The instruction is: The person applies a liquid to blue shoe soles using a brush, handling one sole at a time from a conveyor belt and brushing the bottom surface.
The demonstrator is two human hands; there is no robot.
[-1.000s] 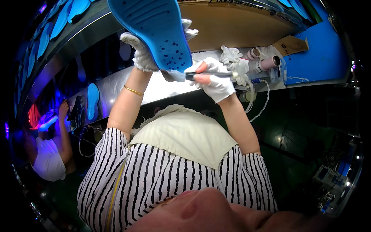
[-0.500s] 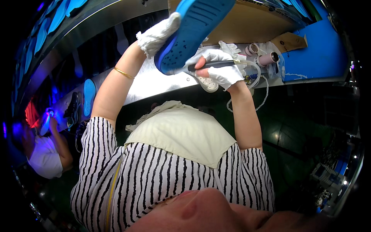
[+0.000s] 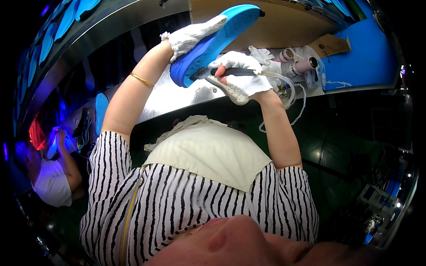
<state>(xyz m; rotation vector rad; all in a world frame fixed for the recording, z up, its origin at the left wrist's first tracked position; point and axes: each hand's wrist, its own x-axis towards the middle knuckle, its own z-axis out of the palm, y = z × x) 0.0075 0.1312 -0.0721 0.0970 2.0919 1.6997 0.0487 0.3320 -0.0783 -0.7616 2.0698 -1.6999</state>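
Left hand (image 3: pixel 193 36): wears a white work glove; grip closed along the upper edge of a blue shoe sole (image 3: pixel 213 42), which it holds raised above the surface (image 3: pixel 177 95).
Right hand (image 3: pixel 242 73): wears a white work glove; grip closed around the dark handle of a hand tool (image 3: pixel 230 72); one bare fingertip shows through the glove.
Shoe sole: tilted, one end up near the brown cardboard sheet (image 3: pixel 275 24), the other end low, above the near edge of the surface.
Tool tip: lies against the lower end of the sole; the exact contact point cannot be resolved.
Tool cord (image 3: pixel 295 99): white, hangs in a loop from the tool over the front edge of the surface.
Left wrist: carries a thin gold bangle (image 3: pixel 142 80).
Surface: grey, metallic; carries tape rolls (image 3: pixel 298 62) and a blue sheet (image 3: pixel 368 57) to the right of the hands.
Co-worker (image 3: pixel 49 177): a person in a white top at far left, well apart from both hands, at the same surface.
Second blue sole (image 3: pixel 101 108): rests on the surface at left, near the co-worker.
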